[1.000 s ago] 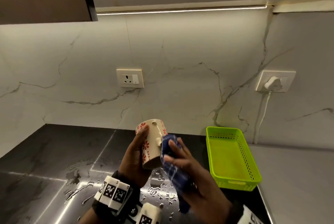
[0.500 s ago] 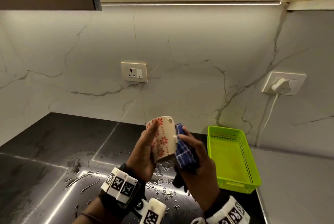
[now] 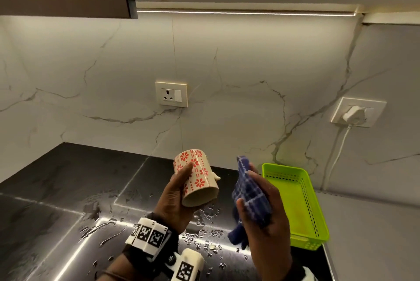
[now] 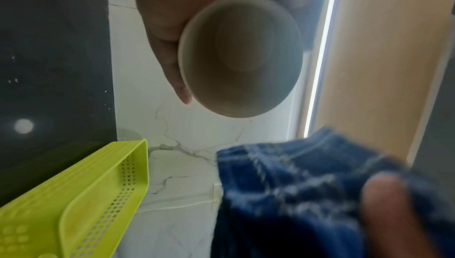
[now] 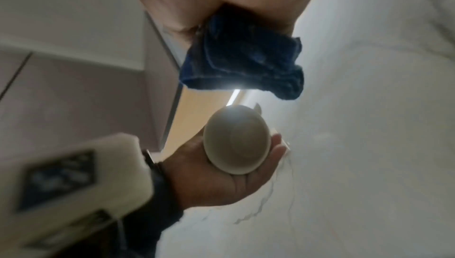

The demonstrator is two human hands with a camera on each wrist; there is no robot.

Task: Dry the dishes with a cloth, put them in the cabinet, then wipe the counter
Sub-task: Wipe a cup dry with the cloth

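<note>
— Two things are held above the wet counter (image 3: 68,190): the mug (image 3: 196,177) is gripped by the left hand (image 3: 175,199).
— The cloth (image 3: 251,194) is clutched by the right hand (image 3: 266,219), a clear gap kept from the mug's rim; the green basket (image 3: 318,219) lies just beside.

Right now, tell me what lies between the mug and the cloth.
Nothing. In the head view a bare gap separates the mug in the left hand from the cloth in the right hand; only wet counter shows behind.

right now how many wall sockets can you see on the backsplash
2. One wall socket sits on the marble backsplash above the counter's middle, with nothing plugged in. The other socket is further right, above the green basket, with a white plug in it. More may lie outside the view.
</note>
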